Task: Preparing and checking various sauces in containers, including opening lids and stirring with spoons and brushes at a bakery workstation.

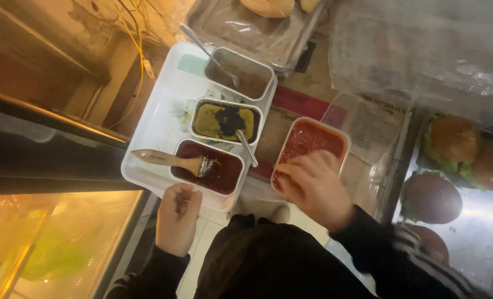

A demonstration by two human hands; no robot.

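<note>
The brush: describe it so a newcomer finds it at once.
On the white tray sit three sauce tubs in a row. The brush lies across the nearest, dark red tub, above the left hand. Only it has a wooden handle; the other tubs hold metal spoons.

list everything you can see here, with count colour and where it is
tray: 1, white, centre left, holds three tubs
brown sauce tub: 1, metal, top of tray, spoon in it
mustard tub: 1, yellow-green sauce with a dark patch, middle of tray, spoon in it
dark red tub: 1, near end of tray
brush: 1, wooden handle, lying across dark red tub
red sauce tub: 1, clear plastic, right of tray
lid: 1, clear, right of red sauce tub
bread pan: 1, metal, top, pale rolls
burgers: about four, brown buns with green lettuce, right
display case: 1, glass, lit yellow, lower left
left hand: closed, below tray's near edge
right hand: fingers on red sauce tub's near rim
</note>
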